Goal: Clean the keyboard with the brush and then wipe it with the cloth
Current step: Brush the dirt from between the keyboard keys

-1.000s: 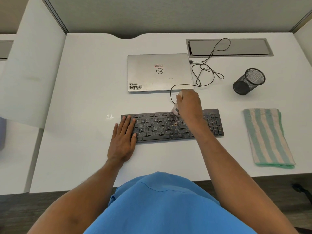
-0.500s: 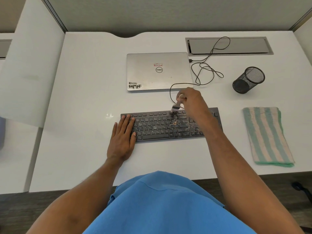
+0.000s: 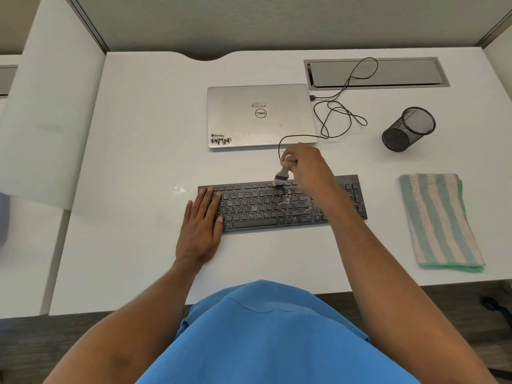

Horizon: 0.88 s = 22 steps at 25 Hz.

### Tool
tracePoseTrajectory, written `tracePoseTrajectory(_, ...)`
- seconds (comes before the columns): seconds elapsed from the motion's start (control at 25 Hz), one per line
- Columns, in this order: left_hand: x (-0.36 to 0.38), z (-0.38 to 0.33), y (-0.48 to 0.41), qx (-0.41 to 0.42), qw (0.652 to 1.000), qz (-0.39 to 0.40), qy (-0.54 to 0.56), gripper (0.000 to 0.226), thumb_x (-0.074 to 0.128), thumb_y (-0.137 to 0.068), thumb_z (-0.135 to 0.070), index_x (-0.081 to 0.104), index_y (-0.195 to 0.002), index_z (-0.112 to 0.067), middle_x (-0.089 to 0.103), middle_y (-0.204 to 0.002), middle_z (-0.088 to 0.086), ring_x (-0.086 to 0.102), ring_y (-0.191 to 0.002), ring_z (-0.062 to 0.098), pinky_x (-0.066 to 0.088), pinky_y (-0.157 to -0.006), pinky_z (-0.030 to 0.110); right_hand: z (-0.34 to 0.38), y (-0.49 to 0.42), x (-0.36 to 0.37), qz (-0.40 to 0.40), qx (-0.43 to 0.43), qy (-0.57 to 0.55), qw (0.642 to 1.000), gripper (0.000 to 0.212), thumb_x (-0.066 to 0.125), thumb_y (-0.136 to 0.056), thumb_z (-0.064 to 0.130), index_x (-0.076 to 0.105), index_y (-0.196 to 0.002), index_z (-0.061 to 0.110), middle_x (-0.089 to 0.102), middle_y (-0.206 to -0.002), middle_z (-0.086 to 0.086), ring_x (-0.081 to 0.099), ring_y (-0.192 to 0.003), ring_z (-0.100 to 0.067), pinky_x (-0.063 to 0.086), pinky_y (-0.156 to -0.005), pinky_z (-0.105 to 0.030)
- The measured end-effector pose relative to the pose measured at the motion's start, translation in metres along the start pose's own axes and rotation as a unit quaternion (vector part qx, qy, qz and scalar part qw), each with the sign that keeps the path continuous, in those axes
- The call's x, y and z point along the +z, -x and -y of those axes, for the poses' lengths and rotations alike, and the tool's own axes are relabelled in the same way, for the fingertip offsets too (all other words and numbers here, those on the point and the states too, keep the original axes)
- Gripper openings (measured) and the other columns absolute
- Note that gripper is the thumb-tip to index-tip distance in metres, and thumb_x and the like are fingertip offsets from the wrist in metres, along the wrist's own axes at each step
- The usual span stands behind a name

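Both hands work: the left hand (image 3: 201, 228) lies flat, pinning the keyboard (image 3: 279, 206) steady. The right hand (image 3: 307, 164) grips the brush (image 3: 283, 177), bristles on the top row to sweep grit.

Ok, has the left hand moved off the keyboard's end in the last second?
No. The left hand lies flat over the left end of the keyboard, fingertips near its top-left corner, just as in both earlier pictures.

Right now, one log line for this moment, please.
step: brush | right hand: grips brush, bristles at top key row | left hand: flat on keyboard left end | cloth: folded, untouched, right of keyboard
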<state>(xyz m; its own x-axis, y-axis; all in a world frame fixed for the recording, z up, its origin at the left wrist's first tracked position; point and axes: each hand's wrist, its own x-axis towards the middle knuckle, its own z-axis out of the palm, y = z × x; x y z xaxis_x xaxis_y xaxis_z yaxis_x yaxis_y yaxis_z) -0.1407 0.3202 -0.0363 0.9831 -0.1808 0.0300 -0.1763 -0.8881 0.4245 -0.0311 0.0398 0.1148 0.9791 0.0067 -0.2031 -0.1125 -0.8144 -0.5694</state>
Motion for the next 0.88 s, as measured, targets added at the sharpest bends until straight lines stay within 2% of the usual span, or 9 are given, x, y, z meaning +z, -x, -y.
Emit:
tracePoseTrajectory(0.12,0.001,0.0,0.0,-0.001,1.0,0.002,-0.001,0.062,0.031,-0.109,-0.033,0.021,-0.169,-0.021,0.013,-0.177,-0.003,0.002,-0.164,0.013,0.01,-0.133,0.05,-0.013,0.002,-0.009,-0.019,0.004,0.017,1.0,0.017,0.053,-0.097,0.001,0.069,-0.1,0.003,0.064,-0.098,-0.008,0.061,-0.08,-0.013,0.039,-0.061,-0.01)
tracePoseTrajectory(0.24,0.0,0.001,0.0,0.0,1.0,0.0,-0.002,0.062,0.032,-0.109,-0.033,0.021,-0.169,-0.021,0.013,-0.177,-0.003,0.002,-0.164,0.013,0.01,-0.133,0.05,-0.021,0.002,-0.015,-0.057,0.036,0.005,0.998,0.018,0.052,-0.095,-0.003,0.064,-0.083,0.004,0.06,-0.081,-0.005,0.062,-0.062,-0.008,0.047,-0.051,-0.015)
tracePoseTrajectory(0.36,0.0,0.0,0.0,0.0,1.0,0.0,-0.003,0.062,0.032,-0.109,-0.033,0.022,-0.169,-0.021,0.013,-0.177,-0.002,0.002,-0.164,0.013,0.01,-0.133,0.05,-0.011,0.01,-0.009,-0.118,0.004,0.045,0.992,0.014,0.056,-0.097,0.009,0.064,-0.086,0.008,0.059,-0.09,-0.005,0.059,-0.07,-0.015,0.044,-0.058,-0.023)
tracePoseTrajectory(0.48,0.001,0.0,0.0,-0.001,1.0,0.0,-0.002,0.062,0.031,-0.109,-0.033,0.022,-0.169,-0.021,0.014,-0.177,-0.003,0.002,-0.164,0.013,0.01,-0.133,0.05,-0.004,0.018,0.005,-0.171,-0.005,0.028,0.985,0.025,0.052,-0.1,0.015,0.058,-0.076,0.01,0.06,-0.082,-0.008,0.052,-0.068,-0.019,0.041,-0.057,-0.03)
tracePoseTrajectory(0.6,0.0,0.0,0.0,-0.002,1.0,0.002,-0.003,0.062,0.032,-0.109,-0.033,0.021,-0.169,-0.021,0.014,-0.177,-0.003,0.001,-0.164,0.012,0.01,-0.133,0.049,-0.007,0.02,0.017,-0.167,0.022,0.06,0.984,0.025,0.049,-0.102,0.016,0.065,-0.087,0.004,0.062,-0.088,-0.011,0.051,-0.07,-0.017,0.034,-0.058,-0.026)
tracePoseTrajectory(0.68,0.001,0.0,0.0,-0.001,1.0,0.003,-0.005,0.062,0.032,-0.109,-0.034,0.021,-0.169,-0.021,0.013,-0.177,-0.003,0.002,-0.164,0.013,0.01,-0.133,0.05,-0.011,0.019,0.02,-0.148,0.04,0.094,0.984,0.024,0.049,-0.103,0.018,0.066,-0.095,0.002,0.062,-0.094,-0.013,0.055,-0.077,-0.023,0.036,-0.064,-0.029)
tracePoseTrajectory(0.76,0.001,0.0,0.0,-0.001,1.0,0.001,-0.004,0.062,0.031,-0.109,-0.034,0.021,-0.169,-0.021,0.013,-0.177,-0.002,0.002,-0.164,0.013,0.01,-0.133,0.05,-0.009,0.017,0.014,-0.147,0.038,0.101,0.983,0.024,0.05,-0.102,0.019,0.065,-0.091,0.003,0.063,-0.092,-0.012,0.061,-0.079,-0.026,0.042,-0.065,-0.031)
tracePoseTrajectory(0.8,0.001,0.0,0.001,0.0,1.0,0.0,-0.004,0.062,0.031,-0.109,-0.034,0.021,-0.169,-0.021,0.013,-0.177,-0.002,0.002,-0.164,0.013,0.01,-0.133,0.049,-0.007,0.017,0.01,-0.154,0.036,0.09,0.983,0.025,0.05,-0.102,0.019,0.064,-0.087,0.004,0.062,-0.089,-0.01,0.061,-0.073,-0.023,0.042,-0.062,-0.027)
tracePoseTrajectory(0.88,0.0,0.0,0.0,-0.001,1.0,-0.001,-0.002,0.062,0.032,-0.109,-0.033,0.022,-0.169,-0.021,0.014,-0.177,-0.002,0.002,-0.164,0.013,0.01,-0.133,0.049,-0.003,0.019,0.004,-0.176,0.038,0.061,0.982,0.027,0.049,-0.103,0.017,0.06,-0.081,0.005,0.057,-0.084,-0.005,0.048,-0.058,-0.005,0.03,-0.05,-0.017)
